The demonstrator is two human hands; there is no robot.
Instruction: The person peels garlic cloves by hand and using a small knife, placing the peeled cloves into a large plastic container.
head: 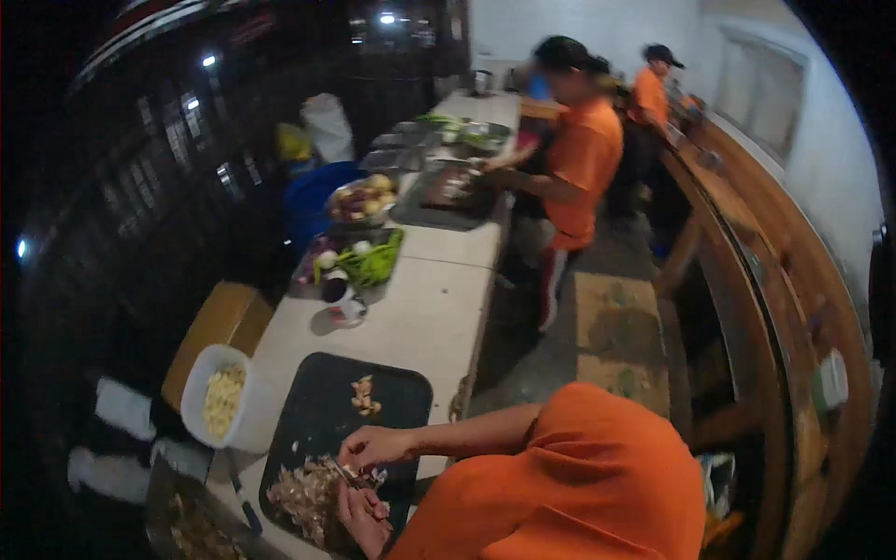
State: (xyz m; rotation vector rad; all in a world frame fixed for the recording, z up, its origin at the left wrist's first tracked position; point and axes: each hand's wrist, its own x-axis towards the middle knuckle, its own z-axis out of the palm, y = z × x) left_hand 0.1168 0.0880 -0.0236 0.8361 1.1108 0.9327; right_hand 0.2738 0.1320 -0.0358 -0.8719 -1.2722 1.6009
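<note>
My right hand [374, 448] reaches across a dark tray [336, 392], its fingers closed on what looks like a small knife [344, 474]. Just below it, my left hand [364, 521] is curled around pale pinkish cloves, apparently garlic; the fingertips of both hands nearly meet. Under and beside the hands lies a heap of papery garlic skins and cloves [304, 493]. A small group of peeled cloves [365, 396] sits apart near the tray's far end.
A white tub of peeled cloves [224, 395] stands beyond the tray, near a knife with a dark handle [246, 507]. Along the white counter [427, 308] are a jar [344, 304], a tray of green vegetables [367, 262] and a bowl of produce [364, 199]. A co-worker [584, 154] works farther along.
</note>
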